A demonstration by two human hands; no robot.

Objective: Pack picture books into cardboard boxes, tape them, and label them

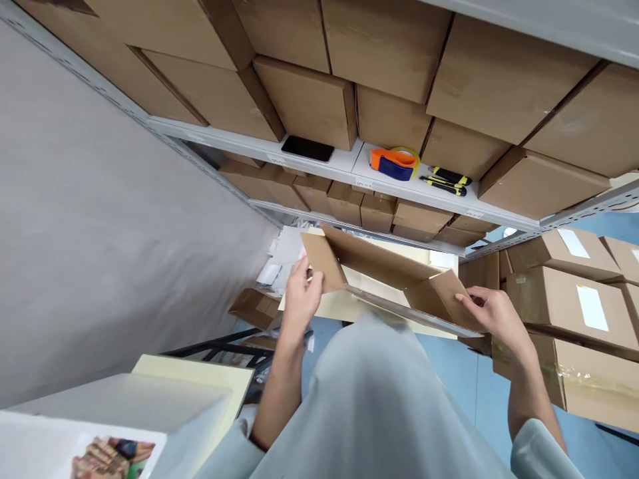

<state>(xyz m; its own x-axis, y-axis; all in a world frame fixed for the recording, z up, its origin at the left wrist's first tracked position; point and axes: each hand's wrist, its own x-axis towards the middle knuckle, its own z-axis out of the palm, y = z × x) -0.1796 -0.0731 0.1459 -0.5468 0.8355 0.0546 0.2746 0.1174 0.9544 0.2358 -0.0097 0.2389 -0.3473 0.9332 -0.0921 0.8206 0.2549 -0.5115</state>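
Pinching one end flap, the left hand (301, 299) had its thumb and fingers (315, 285) pressed together w/ just the cardboard btwn them. Grip there was prob. light, so that flap could've slipped or creased if pulled unevenly.

Btwn both hands sat the open carton (379, 258), tilted, above the pale bench (335, 307); I couldn't tell if it touched the top. Bench surface showed thru the middle, so it looked unclosed below, & w/ support only at the ends it could've skewed or folded flat, b/c nothing braced the long sides.

On the far shelf (499, 206), L to R, lay a dark phone (308, 148), tape rolls (394, 163) & cutters (448, 181), all apart from the carton.

At right, the right hand (499, 318) pinched the opposite flap, fingers closed on its edge, no real gap. Stacked cartons (564, 299) stood just beyond; swinging wide right might've bumped them.
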